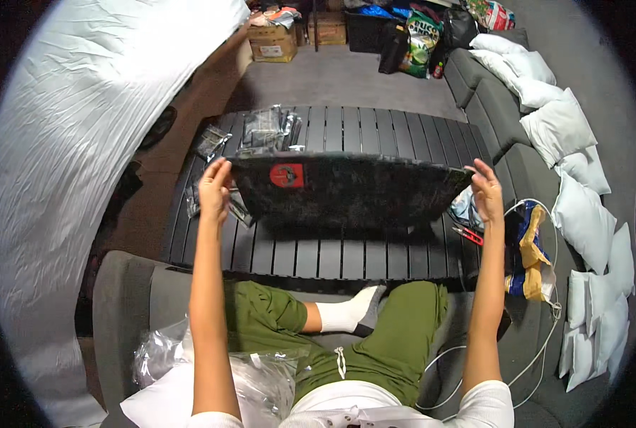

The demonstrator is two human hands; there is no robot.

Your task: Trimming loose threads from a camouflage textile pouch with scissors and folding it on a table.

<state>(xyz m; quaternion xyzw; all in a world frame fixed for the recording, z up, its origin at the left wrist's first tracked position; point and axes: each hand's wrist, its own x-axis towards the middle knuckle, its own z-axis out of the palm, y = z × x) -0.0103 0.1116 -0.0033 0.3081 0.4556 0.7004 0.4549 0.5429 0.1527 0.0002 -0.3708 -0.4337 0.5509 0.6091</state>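
A wide dark sheet of fabric (354, 189), faintly patterned, with a red square patch near its left end, is stretched between my hands above the slatted table (332, 258). At its upper left corner my left hand (214, 189) pinches the edge. My right hand (485, 189) grips the upper right corner. The sheet's lower edge hangs over the slats, and its far side is hidden. Just below my right hand lie red-handled snips (469, 235) and a pale blue plastic bag (466, 210).
Clear-wrapped dark packets (264, 130) lie at the table's far left. White pillows (560, 125) line the grey sofa (493, 107) on the right, near a white cable (555, 285) and a blue-and-yellow bag (532, 250). Clear plastic wrap (165, 353) sits by my left side.
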